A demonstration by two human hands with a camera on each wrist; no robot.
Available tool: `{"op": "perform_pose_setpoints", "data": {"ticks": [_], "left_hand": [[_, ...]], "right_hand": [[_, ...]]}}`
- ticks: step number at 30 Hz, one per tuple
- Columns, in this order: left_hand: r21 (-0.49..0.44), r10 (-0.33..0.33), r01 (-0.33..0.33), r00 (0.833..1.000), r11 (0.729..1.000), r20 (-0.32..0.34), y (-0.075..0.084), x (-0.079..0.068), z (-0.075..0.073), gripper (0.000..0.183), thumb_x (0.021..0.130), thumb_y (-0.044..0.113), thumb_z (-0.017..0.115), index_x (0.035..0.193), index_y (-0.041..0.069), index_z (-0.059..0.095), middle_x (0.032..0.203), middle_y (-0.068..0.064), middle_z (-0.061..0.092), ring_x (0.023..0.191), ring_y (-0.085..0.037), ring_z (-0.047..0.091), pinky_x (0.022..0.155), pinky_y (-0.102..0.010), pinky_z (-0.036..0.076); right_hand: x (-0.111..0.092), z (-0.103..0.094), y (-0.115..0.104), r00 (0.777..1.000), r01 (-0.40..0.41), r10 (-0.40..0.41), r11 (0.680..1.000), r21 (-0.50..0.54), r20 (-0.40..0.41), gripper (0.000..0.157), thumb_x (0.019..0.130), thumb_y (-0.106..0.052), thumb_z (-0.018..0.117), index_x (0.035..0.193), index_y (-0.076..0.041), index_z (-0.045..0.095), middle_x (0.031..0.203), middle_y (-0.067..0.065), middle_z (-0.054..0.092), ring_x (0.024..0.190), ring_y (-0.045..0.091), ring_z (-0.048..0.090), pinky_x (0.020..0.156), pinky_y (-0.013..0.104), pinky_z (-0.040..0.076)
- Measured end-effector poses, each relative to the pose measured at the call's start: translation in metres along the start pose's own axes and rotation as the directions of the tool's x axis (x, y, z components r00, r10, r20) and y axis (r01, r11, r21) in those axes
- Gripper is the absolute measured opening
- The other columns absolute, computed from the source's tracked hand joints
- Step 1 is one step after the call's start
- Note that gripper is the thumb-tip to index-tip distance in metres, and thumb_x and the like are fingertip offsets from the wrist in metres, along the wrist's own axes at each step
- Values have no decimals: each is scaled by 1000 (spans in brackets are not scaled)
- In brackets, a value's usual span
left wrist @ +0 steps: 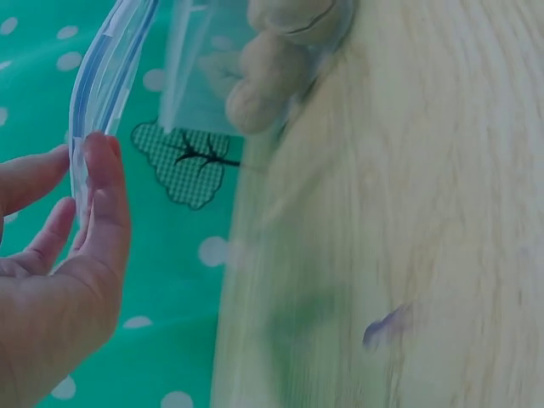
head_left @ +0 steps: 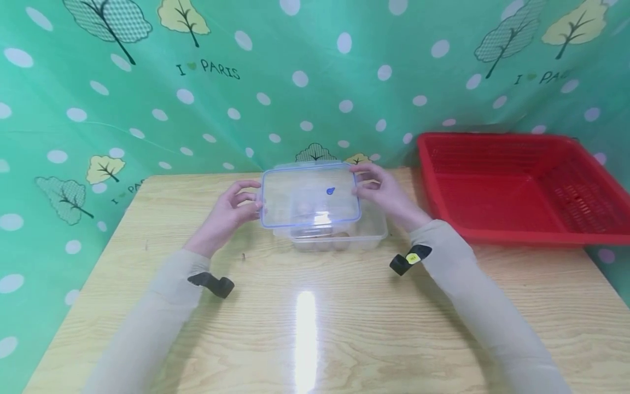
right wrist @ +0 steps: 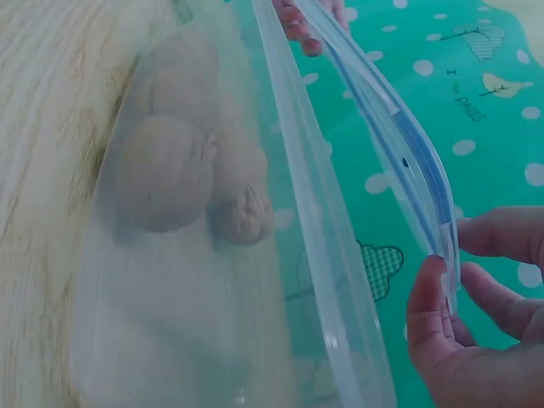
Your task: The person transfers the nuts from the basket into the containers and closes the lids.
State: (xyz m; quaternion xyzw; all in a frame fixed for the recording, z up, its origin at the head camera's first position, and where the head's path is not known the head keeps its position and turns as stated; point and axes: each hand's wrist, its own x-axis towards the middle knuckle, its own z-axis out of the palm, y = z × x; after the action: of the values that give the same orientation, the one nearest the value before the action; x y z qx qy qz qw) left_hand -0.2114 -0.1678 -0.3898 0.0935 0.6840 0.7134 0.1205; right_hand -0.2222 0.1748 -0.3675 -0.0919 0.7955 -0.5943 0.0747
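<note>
A clear plastic lid (head_left: 300,183) with a blue sealing rim and a small blue mark hangs over the back of the table. My left hand (head_left: 231,207) pinches its left edge between thumb and fingers. At the opposite edge, my right hand (head_left: 383,192) pinches the lid the same way. Beneath it stands a clear rectangular food container (head_left: 369,239), its open top apart from the lid. Several light-brown rounded lumps (right wrist: 166,174), some wrinkled, lie inside; their kind cannot be told. They gather in the container's left part. The lid partly covers the container in the head view.
A large red plastic basket (head_left: 492,238) stands at the right back of the wooden table (head_left: 246,328). A green dotted cloth (head_left: 275,109) hangs behind the table. A small dark mark (head_left: 243,256) is on the tabletop, left of the container.
</note>
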Motion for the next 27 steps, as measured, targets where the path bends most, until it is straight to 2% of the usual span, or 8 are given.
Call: {"op": "perform_pose_setpoints", "data": {"ticks": [3,7,12,19,27], "left_hand": [[43,-18,18,1000,999,0,-3,5,6,46,91,-6,59,132,6,45,100,-10,57,82,-17,64,82,-33,55],[64,-23,21,999,998,32,-5,9,13,52,89,-7,59,137,5,42,102,-13,57,81,-18,64,81,-35,55],[78,-29,24,997,997,70,-7,13,20,60,88,-7,61,142,8,40,102,-16,56,82,-20,63,81,-40,55],[98,-53,41,991,994,123,-10,18,29,64,88,-5,61,146,10,38,105,-18,56,89,-24,63,84,-41,54],[162,-63,44,991,986,120,-11,16,34,63,88,-1,63,145,11,40,102,-16,58,86,-25,61,83,-42,54]], "right_hand": [[-4,-6,2,1000,-28,28,999,-32,-13,50,91,-6,62,140,-10,48,132,15,48,114,32,52,97,41,45],[-9,-13,8,999,-43,42,998,-54,-32,52,92,-5,61,141,-10,48,132,15,49,115,31,51,97,42,44],[-17,-20,11,998,-52,50,996,-70,-26,52,94,-7,60,144,-12,46,135,13,46,116,31,49,97,40,44],[-27,-24,12,997,-74,70,989,-126,-35,52,96,-7,56,146,-11,43,137,15,44,113,33,50,93,38,45],[-31,-25,18,996,-90,85,984,-151,-36,51,96,-3,53,146,-9,43,139,16,43,115,35,49,97,44,43]]}}
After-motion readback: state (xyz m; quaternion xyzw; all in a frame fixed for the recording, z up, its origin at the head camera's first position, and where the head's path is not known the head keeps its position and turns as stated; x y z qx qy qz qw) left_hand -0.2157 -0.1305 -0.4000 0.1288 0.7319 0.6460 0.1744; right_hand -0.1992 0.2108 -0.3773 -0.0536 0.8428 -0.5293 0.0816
